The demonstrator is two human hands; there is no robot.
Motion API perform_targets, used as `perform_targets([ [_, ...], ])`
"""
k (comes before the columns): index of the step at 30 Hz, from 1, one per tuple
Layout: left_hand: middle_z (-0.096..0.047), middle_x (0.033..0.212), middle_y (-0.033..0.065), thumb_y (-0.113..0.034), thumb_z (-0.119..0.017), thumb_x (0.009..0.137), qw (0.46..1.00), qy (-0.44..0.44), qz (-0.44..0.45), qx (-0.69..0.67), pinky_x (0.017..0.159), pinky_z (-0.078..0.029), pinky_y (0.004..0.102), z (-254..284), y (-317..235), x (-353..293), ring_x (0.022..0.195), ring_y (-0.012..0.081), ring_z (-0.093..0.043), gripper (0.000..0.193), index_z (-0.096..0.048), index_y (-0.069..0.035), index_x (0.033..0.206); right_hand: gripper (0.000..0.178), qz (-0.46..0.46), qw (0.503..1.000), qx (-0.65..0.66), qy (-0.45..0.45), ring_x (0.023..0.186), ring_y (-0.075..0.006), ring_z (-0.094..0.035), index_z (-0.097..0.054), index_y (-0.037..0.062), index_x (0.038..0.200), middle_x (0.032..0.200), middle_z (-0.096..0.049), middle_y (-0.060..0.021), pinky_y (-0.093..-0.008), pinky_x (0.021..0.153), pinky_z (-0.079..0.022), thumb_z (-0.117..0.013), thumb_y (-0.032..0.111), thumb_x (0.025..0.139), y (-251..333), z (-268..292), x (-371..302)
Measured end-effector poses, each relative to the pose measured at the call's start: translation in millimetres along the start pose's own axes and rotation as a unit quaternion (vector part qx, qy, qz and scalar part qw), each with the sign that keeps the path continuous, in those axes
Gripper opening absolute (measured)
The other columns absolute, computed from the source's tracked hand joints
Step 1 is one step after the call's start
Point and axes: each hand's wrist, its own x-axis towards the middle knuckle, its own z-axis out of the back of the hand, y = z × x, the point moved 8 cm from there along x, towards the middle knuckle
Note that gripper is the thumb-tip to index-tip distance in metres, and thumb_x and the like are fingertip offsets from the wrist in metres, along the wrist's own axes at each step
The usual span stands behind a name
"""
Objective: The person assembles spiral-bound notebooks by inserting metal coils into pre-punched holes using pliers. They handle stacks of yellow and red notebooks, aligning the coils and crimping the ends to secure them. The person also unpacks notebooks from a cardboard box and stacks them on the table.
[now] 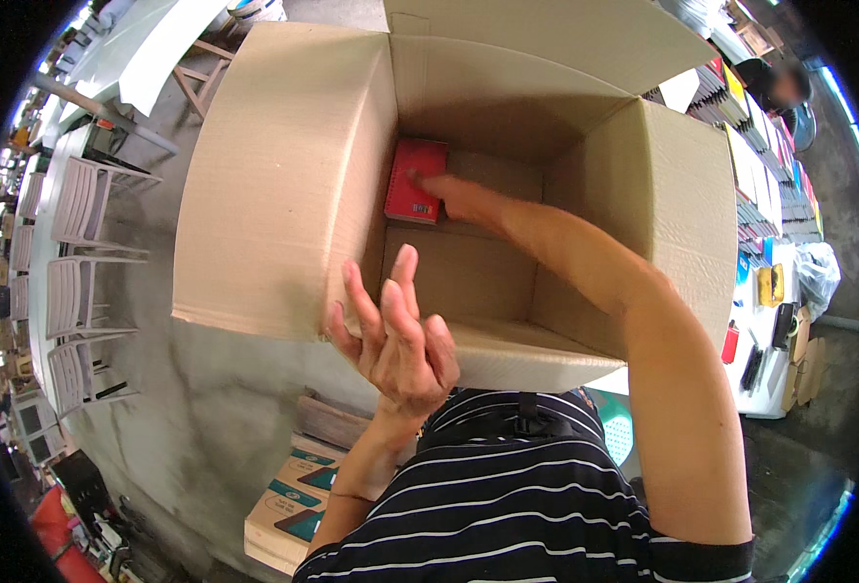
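Head view: red notebook (410,196) seen at approx. 10 o'clock inside open cardbd. box (274,175); its cover is overlapped by R hand (444,193), though whether fingers are clamped on it can't be told; L hand (395,350) is held w/ fingers spread apart, nothing gripped, nr. box's 7–8 o'clock corner; stacked books (752,194) are placed at 3 o'clock, white chairs (78,204) at 9.

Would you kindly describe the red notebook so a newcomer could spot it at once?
Look into the big open cardboard box. On its floor, in the far left corner, lies the red notebook, spiral-bound along its left edge, with the right hand over it. It is the only red thing inside, against plain brown cardboard.
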Motion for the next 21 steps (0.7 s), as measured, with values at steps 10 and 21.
perform_targets([
  [10,-0.06,0.127,0.0193,-0.01,-0.036,0.092,0.998,0.036,-0.052,-0.001,0.111,-0.007,0.0536,-3,0,-2,0.137,0.0526,-0.024,0.053,-0.024,0.01,0.141,0.06,0.005,0.995,0.047,0.091,0.116,-0.018,-0.051,-0.047,0.0118,0.14,0.133,-0.055,-0.0065,-0.0323,0.097,-0.039,-0.05,0.05,0.094,9,-10,-4],
  [21,-0.061,0.129,0.0108,-0.012,-0.041,0.092,0.999,0.022,-0.007,-0.033,0.11,-0.009,0.053,-2,2,-4,0.139,0.0484,-0.024,0.049,-0.037,0.003,0.138,0.038,-0.134,0.947,0.293,-0.001,0.097,-0.0171,-0.064,-0.061,0.0028,0.115,0.109,-0.066,-0.0099,-0.0303,0.084,-0.052,-0.073,0.019,0.083,44,7,-32],
])
